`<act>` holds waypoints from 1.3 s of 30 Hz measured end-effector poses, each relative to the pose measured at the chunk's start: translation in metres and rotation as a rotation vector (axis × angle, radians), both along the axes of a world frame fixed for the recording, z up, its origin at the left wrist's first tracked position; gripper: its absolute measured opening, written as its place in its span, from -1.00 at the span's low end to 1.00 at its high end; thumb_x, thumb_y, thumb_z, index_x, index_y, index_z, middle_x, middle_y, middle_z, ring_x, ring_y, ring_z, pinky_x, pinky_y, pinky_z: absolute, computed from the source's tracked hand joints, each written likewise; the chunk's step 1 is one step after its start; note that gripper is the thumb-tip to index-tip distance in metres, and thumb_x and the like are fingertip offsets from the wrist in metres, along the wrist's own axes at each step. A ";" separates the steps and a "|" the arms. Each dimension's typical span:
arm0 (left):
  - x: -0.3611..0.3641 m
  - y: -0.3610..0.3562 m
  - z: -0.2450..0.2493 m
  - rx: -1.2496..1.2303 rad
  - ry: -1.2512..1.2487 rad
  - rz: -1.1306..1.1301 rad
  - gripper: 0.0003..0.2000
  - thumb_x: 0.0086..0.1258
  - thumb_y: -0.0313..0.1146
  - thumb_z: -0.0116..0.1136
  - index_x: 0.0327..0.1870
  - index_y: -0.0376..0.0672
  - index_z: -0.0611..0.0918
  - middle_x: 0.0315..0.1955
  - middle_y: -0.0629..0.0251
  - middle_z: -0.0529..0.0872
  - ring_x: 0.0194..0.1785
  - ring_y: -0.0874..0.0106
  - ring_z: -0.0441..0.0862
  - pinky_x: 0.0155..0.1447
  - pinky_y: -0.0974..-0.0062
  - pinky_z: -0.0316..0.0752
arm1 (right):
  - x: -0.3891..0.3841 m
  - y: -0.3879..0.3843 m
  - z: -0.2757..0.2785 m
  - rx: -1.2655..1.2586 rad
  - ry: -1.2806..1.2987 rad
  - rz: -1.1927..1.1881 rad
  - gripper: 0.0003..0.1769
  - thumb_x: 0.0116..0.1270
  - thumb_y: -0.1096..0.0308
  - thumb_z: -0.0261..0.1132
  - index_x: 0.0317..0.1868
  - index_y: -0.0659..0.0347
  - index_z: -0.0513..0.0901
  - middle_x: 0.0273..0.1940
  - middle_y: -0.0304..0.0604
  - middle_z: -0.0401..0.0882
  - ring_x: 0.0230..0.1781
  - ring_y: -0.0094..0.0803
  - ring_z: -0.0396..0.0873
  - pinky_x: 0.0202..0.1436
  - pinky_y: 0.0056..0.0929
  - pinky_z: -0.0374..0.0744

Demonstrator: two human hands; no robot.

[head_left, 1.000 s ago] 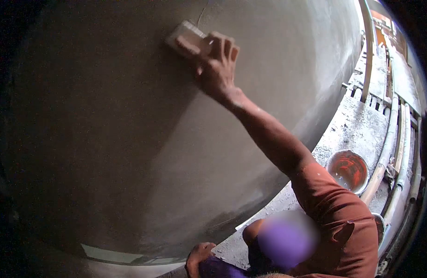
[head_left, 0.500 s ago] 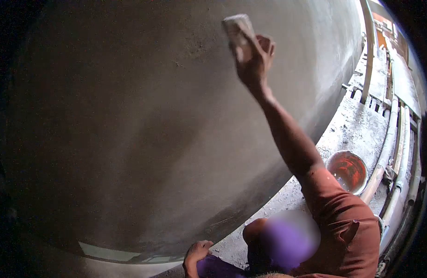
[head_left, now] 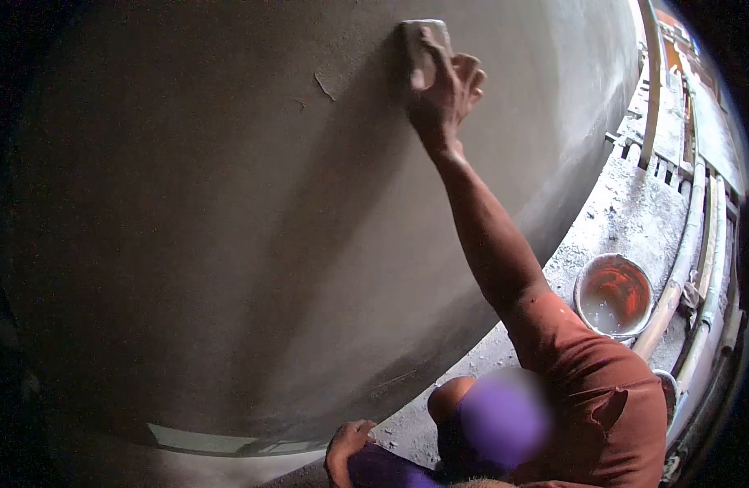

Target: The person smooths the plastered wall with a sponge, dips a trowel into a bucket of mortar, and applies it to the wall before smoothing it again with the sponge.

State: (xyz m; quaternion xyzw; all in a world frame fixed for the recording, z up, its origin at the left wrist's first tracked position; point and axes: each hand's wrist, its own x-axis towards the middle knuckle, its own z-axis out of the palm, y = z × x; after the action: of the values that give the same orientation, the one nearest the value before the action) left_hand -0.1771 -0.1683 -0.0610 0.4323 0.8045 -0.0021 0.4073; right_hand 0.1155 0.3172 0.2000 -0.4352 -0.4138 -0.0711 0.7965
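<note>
At the upper middle, my right hand grips a pale rectangular block, its face turned to the grey plastered wall. One finger lies along the block's back, while other fingers curl off to its right. A broad shadow runs down the wall from the block. Left of the block, a thin curved crack or raised flake marks the plaster. Low in the view, my left hand rests on my purple-clad leg with its fingers draped over, holding nothing.
A bucket with an orange inside and whitish liquid stands on the dusty, splattered floor at right. Bamboo poles run along the floor's outer edge, and an upright pole rises farther back. Part of another container shows behind my shoulder.
My right hand and the block have shifted slightly, and the block now sits closer to the wall. The curved mark left of it shows more sharply. My left hand stays on the leg.
</note>
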 end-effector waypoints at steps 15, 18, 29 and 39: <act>0.004 0.002 -0.001 0.082 -0.043 -0.008 -0.59 0.55 -0.08 0.05 0.13 -0.20 0.73 -0.29 0.07 0.85 -0.16 0.28 0.81 0.07 0.31 0.58 | -0.020 -0.015 0.010 0.105 -0.240 -0.077 -0.22 0.16 0.46 0.38 0.39 -0.41 0.57 0.11 -0.09 0.35 0.15 -0.08 0.29 0.13 -0.08 0.31; -0.008 -0.008 -0.013 0.087 -0.046 -0.048 -0.60 0.54 -0.10 0.04 0.14 -0.18 0.73 -0.28 0.06 0.84 -0.16 0.26 0.81 0.07 0.29 0.58 | 0.009 0.007 0.011 -0.050 -0.048 -0.038 -0.30 0.23 0.32 0.43 0.41 -0.22 0.53 0.08 -0.07 0.42 0.19 -0.11 0.34 0.21 -0.06 0.34; -0.005 0.011 -0.015 0.059 -0.034 -0.085 -0.53 0.52 0.01 0.03 0.11 -0.20 0.73 -0.31 0.03 0.84 -0.18 0.21 0.82 0.04 0.28 0.58 | -0.085 -0.059 -0.001 0.167 -0.309 0.170 -0.09 0.15 0.26 0.50 0.52 0.14 0.34 0.16 0.02 0.38 0.20 -0.06 0.33 0.19 -0.04 0.34; 0.006 0.001 -0.009 0.112 -0.035 0.064 -0.55 0.53 0.01 0.04 0.09 -0.17 0.75 -0.32 0.04 0.84 -0.21 0.21 0.82 0.03 0.28 0.60 | -0.083 -0.099 -0.029 0.233 -0.399 0.294 -0.06 0.21 0.22 0.56 0.56 0.04 0.31 0.22 0.02 0.41 0.25 -0.03 0.35 0.27 0.01 0.34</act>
State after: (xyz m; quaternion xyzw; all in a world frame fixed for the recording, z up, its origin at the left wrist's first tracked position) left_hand -0.1709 -0.1671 -0.0703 0.4285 0.8094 0.0635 0.3965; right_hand 0.0321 0.2182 0.1705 -0.2533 -0.6101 -0.0863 0.7457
